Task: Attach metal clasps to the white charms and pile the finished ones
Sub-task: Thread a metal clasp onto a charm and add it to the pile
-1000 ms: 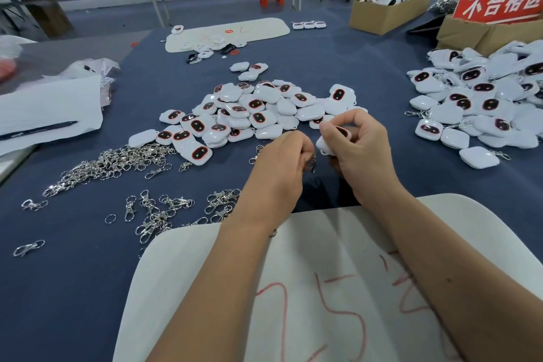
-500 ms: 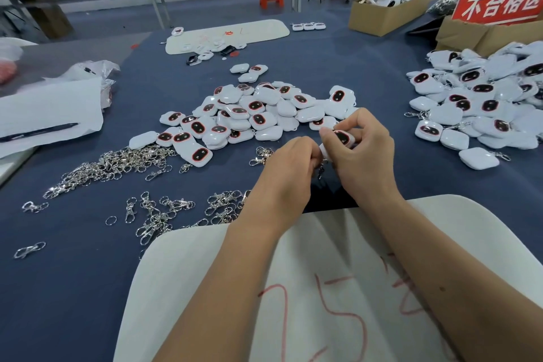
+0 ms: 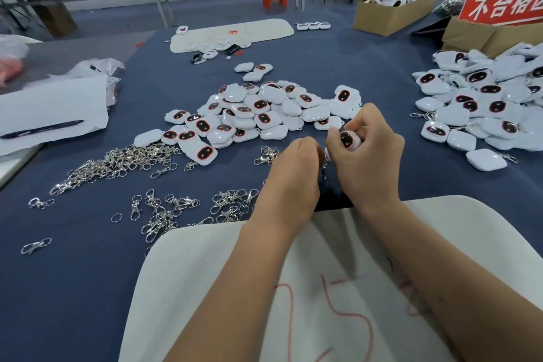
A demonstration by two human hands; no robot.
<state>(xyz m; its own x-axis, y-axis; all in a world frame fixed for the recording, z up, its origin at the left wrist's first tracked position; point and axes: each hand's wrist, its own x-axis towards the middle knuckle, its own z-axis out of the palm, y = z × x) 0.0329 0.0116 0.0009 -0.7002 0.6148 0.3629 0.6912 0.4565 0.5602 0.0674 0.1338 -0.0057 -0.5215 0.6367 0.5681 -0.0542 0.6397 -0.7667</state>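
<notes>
Clipping stage: right hand (image 3: 367,156) grips a charm (image 3: 346,139); left hand (image 3: 296,164) pinches a clasp (image 3: 324,167). Finished pile (image 3: 484,106) large; central pile (image 3: 258,114) and loose clasps (image 3: 117,161) remain.

Single head-worn view, wide-angle, aimed forward and down across the blue desk (image 3: 88,288). Close above both forearms, with the left hand (image 3: 293,167) and right hand (image 3: 367,156) near frame centre. Farther benches and cardboard boxes (image 3: 382,12) along the top edge.
</notes>
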